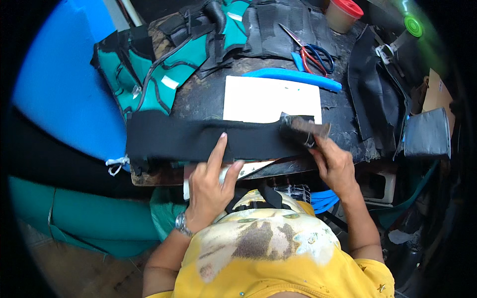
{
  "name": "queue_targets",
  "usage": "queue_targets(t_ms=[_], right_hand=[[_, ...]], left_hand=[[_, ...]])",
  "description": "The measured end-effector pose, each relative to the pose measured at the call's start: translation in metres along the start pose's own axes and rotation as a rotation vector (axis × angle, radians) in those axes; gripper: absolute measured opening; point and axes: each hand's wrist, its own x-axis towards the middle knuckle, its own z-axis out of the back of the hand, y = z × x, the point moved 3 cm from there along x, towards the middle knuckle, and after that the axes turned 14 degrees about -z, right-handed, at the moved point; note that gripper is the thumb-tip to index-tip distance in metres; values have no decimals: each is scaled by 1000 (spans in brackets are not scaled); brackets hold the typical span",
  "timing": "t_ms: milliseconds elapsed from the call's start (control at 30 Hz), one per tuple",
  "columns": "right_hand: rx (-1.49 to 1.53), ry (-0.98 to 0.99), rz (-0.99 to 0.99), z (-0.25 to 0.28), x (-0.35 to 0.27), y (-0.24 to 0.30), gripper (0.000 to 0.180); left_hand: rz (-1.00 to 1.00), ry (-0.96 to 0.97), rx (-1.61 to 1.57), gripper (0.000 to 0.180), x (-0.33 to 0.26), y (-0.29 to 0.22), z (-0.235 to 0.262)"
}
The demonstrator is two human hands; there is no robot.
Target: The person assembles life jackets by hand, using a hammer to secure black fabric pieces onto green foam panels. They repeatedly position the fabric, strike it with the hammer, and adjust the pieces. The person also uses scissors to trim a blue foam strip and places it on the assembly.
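Note:
A long black fabric strip (189, 139) lies across the near edge of a dark worktable (203, 97). My left hand (211, 186) presses its index finger down on the strip's middle. My right hand (335, 166) grips a worn brush (305, 126) whose head rests on the strip's right end. A white sheet (271, 99) lies flat just behind the strip, partly under it.
Teal and black padded pieces (164, 69) are piled at the back left. Scissors with blue and red handles (310, 49), a blue foam bar (293, 77) and a red-lidded jar (344, 15) sit at the back. Black material (372, 84) drapes the right edge. Blue sheeting (64, 89) is left.

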Motion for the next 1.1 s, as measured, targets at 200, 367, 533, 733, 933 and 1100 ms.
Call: queue_targets(t_ms=[200, 367, 533, 733, 933, 1100], right_hand=[[342, -20, -19, 5, -38, 3, 52], [765, -30, 50, 21, -54, 3, 70], [355, 18, 94, -1, -38, 9, 57], [607, -21, 4, -15, -30, 21, 57], [360, 162, -6, -19, -21, 38, 44], [342, 84, 157, -20, -30, 49, 51]], left_hand=[[-246, -157, -82, 29, 82, 14, -8], [-458, 284, -358, 81, 168, 24, -16], [-419, 666, -318, 83, 161, 29, -57], [-629, 433, -511, 64, 148, 37, -57], [-629, 480, -489, 72, 142, 36, -55], [-663, 429, -509, 73, 135, 37, -53]])
